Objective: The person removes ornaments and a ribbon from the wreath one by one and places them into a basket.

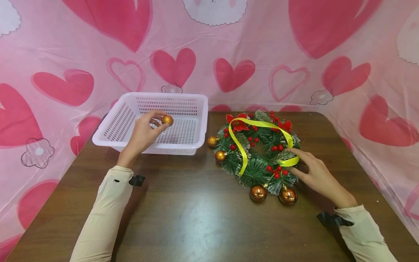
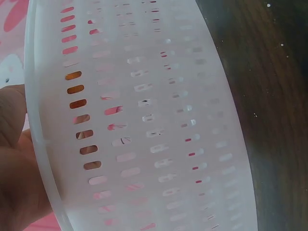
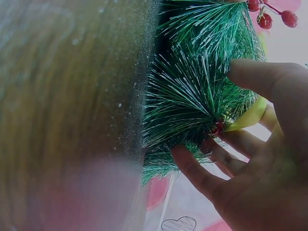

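Note:
Between thumb and fingertips, my left hand (image 1: 146,131) pinches a glittery gold ball (image 1: 167,120) over the white perforated basket (image 1: 98,140). In the left wrist view the basket's wall (image 2: 144,115) hides most of that hand (image 2: 19,163). A green wreath (image 1: 256,173) with red berries, red flowers and a yellow ribbon (image 1: 240,145) lies to the right. At its right edge is my right hand (image 1: 319,176), fingers spread and touching the greenery and ribbon; the right wrist view shows this hand (image 3: 260,159) with thumb and fingers around the pine needles (image 3: 192,82).
Two shiny copper balls (image 1: 258,193) hang at the wreath's front edge, and two gold balls (image 1: 220,156) at its left, near the basket. The brown wooden table (image 1: 183,218) stretches in front. Behind it hangs a pink cloth with hearts (image 1: 234,74).

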### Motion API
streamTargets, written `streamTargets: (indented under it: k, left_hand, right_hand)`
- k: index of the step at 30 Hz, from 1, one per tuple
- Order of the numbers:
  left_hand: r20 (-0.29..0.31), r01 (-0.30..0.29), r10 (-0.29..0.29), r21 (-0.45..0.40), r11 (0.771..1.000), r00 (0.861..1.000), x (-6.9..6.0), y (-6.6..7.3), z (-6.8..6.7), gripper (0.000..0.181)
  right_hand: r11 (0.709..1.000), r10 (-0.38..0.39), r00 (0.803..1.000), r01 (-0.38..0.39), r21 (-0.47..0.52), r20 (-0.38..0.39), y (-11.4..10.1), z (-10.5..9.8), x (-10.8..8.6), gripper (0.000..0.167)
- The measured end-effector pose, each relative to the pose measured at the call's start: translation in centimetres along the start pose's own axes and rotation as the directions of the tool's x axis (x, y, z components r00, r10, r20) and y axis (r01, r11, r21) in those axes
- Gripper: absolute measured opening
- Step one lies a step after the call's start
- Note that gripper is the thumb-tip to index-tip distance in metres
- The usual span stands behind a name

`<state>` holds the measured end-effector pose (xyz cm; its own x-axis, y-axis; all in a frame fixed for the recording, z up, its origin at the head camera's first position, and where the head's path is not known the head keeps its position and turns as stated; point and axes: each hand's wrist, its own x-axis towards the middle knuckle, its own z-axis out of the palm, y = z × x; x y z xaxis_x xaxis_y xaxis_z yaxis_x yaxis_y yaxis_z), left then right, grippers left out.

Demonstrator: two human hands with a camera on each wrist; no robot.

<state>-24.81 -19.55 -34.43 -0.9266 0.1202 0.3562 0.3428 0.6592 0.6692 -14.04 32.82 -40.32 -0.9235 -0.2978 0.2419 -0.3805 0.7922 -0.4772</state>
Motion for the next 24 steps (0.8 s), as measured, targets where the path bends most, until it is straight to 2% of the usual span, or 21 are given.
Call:
streamTargets:
  k: [3,11,24]
  left_hand:
    - [0.011,0.01,-0.01,0.003,1.0,1.0,-0.01,-0.03,0.07,0.037]
    - [-0.018,-0.057,0.057,0.03,0.998,0.998,0.01,-0.38,0.15,0.031]
    - [0.009,-0.082,0.081,0.049,0.995,0.997,-0.14,-0.47,0.17,0.033]
  right_hand:
    - [1.0,0.0,1.0,0.0,0.0,-0.001,-0.02,-0.08,-0.1,0.063]
    - [1.0,-0.004,1.0,0.004,-0.001,0.003,-0.02,-0.05,-0.05,0.063]
    - [1.0,-0.006,1.0,0.006,-0.004,-0.001,0.2,0.14,-0.07,0.063]
